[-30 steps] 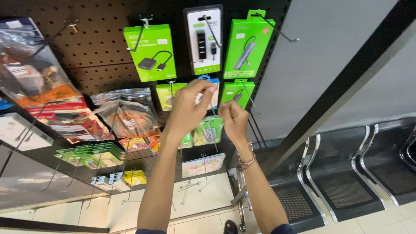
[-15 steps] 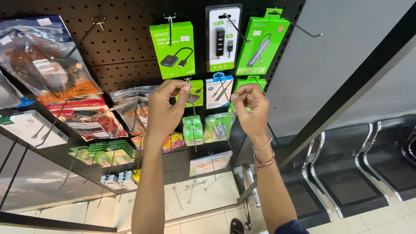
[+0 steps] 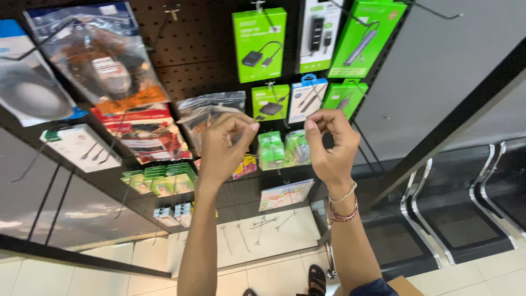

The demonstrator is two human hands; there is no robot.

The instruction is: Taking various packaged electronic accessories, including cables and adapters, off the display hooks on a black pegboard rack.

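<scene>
Head view of a black pegboard (image 3: 192, 60) hung with packaged goods. My two hands are raised before it: the left hand (image 3: 223, 147) and the right hand (image 3: 329, 143) each have thumb and forefinger pinched together, the other fingers curled. Whether either grips anything I cannot tell; a thin hook or wire may lie between them, but the view is too poor to confirm. Just beyond my fingertips hang three small boxes in a row: a green adapter box (image 3: 270, 102), a white and blue cable box (image 3: 307, 99) and a green cable box (image 3: 343, 96). Above them hang three larger boxes. Below, between my hands, are two small clear green packets (image 3: 285, 149). Two bracelets (image 3: 343, 208) circle my right wrist.
</scene>
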